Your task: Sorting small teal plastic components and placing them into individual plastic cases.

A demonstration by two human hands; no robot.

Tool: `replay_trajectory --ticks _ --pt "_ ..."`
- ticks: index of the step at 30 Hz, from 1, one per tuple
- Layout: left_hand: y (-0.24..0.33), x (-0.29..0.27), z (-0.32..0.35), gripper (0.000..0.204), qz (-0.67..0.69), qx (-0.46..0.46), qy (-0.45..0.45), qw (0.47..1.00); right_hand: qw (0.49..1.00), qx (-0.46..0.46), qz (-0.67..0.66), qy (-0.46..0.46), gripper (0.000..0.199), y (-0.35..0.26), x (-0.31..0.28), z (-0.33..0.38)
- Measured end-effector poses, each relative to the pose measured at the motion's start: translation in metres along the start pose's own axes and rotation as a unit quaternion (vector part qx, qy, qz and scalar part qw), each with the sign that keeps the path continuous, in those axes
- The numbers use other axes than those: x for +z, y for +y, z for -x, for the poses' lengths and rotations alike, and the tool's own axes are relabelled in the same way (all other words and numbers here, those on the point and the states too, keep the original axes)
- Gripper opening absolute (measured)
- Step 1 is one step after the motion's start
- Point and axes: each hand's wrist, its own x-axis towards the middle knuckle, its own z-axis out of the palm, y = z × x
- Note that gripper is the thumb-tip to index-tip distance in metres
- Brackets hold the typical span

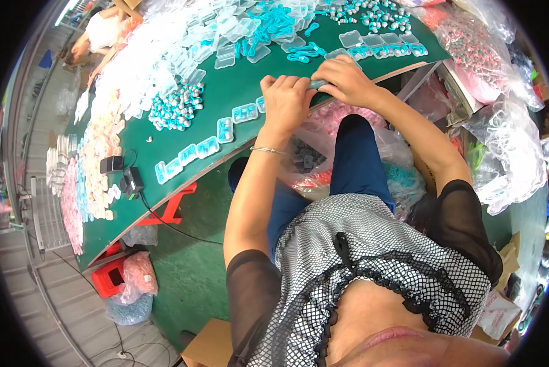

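Over the table's front edge, my two hands meet at a small clear plastic case (316,84) with teal showing in it. My left hand (285,101) is closed on its left end, and my right hand (348,81) grips the right end. Fingers cover most of the case. To the left, a row of similar cases (208,148) with teal and white pieces inside runs along the table edge. Right of my hands stand several cases with lids raised (381,50), teal pieces lying in them.
The green table (164,144) carries a heap of clear cases (195,46), teal clip-like pieces (271,24) and teal-and-white bits (175,107). A black adapter (130,182) trails a cable over the edge. Plastic bags (507,159) crowd the right; a red stool (175,205) stands below.
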Motion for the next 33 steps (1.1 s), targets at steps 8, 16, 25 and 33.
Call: replay_trajectory --ticks 8,16,25,33 --pt "-0.005 -0.018 0.008 0.029 -0.1 0.025 0.042 0.994 0.98 0.115 0.162 0.027 0.019 0.061 -0.029 0.001" --pt "0.047 0.04 -0.04 0.042 -0.039 -0.021 0.031 0.999 0.957 0.094 0.269 -0.058 0.018 0.07 -0.02 -0.001" --pt "0.049 0.056 -0.046 0.051 -0.032 -0.053 0.021 0.998 0.98 0.106 0.165 -0.014 0.018 0.073 -0.032 0.002" --pt "0.045 0.057 -0.046 0.056 0.019 -0.057 0.025 0.998 0.992 0.096 -0.067 -0.056 0.03 0.058 -0.053 0.026"
